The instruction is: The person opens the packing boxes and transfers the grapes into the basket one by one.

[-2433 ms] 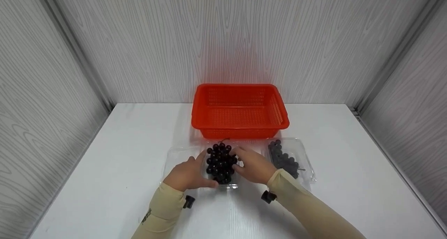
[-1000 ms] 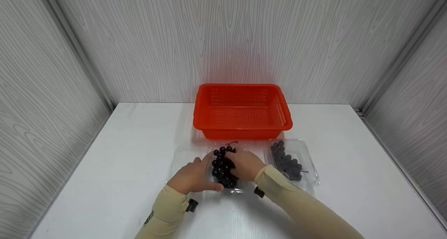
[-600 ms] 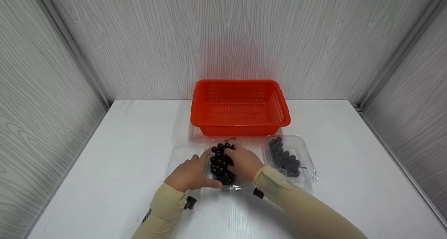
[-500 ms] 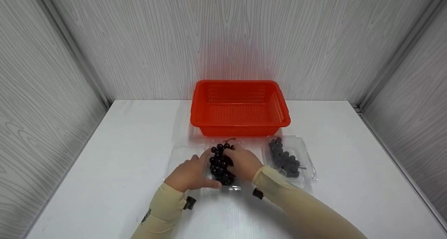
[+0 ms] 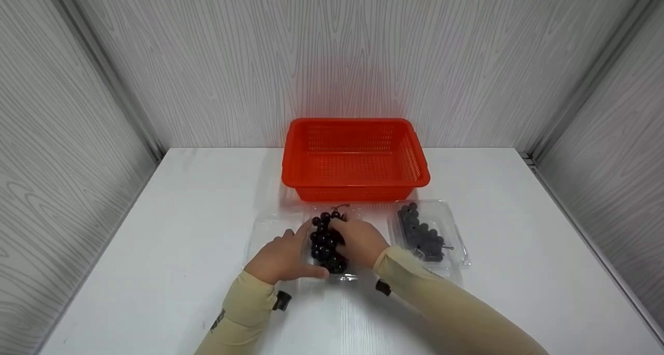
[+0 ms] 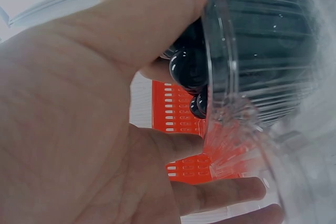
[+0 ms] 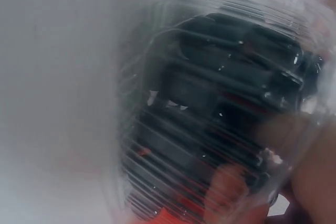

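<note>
Lying which way, in the head view, is that dark bunch of grapes [image 5: 322, 243]?

Lengthwise, running from near edge to far edge of the table [image 5: 129, 272], with its stem [image 5: 341, 206] toward the far edge. It sits in a clear box [image 5: 346, 277], between the two hands.

Which of them is nearer?

The right hand [image 5: 363, 242]. It comes from the side of the table's right edge, thumb and fingers curled onto the bunch and gripping it. The left hand [image 5: 280, 261] spreads along the box's left side, thumb toward the near edge, forefinger toward the far one. It seems to steady the box and clasps no grapes that I can see.

And the other containers?

A red basket [image 5: 358, 194] stands at the far edge, about midway between the far corners, just beyond the box. Toward the right edge lies a second clear box [image 5: 446, 220], apparently covered, with another bunch [image 5: 421, 238] inside. A flat clear piece [image 5: 264, 230], probably the first box's lid, lies partly under the left hand.

What does the left wrist view add?

The thumb reaches to the rim and the fingers run nearly straight beside the plastic wall. Grapes bulge past the rim. I cannot tell how firmly the fingertips press.

And the right wrist?

Grapes fill much of the box behind ribbed plastic, and fingers show among them, too blurred to trace their exact hold.
</note>
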### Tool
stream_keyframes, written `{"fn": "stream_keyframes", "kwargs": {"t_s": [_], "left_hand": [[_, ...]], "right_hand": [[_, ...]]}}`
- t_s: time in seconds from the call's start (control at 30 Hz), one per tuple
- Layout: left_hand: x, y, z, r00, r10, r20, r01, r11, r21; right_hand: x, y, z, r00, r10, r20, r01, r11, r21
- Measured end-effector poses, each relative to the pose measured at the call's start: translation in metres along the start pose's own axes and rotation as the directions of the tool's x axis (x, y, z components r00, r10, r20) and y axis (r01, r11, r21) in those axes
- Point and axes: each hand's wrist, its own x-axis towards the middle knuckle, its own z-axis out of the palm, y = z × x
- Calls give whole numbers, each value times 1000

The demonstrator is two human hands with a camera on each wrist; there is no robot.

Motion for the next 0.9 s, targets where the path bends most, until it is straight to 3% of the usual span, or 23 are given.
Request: {"fn": "stream_keyframes", "kwargs": {"t_s": [0.53,0.8,0.9], "left_hand": [[-3,0,0,1000,-15,-2,15,1000,-1],[-2,0,1,1000,-14,-8,14,1000,25],[-3,0,0,1000,-16,-9,16,1000,26]], "right_hand": [[3,0,2,1000,22,12,-22,998,52],[-2,-1,1,992,128,2,-127,978,165],[-2,0,0,992,129,-9,-124,972,197]]}}
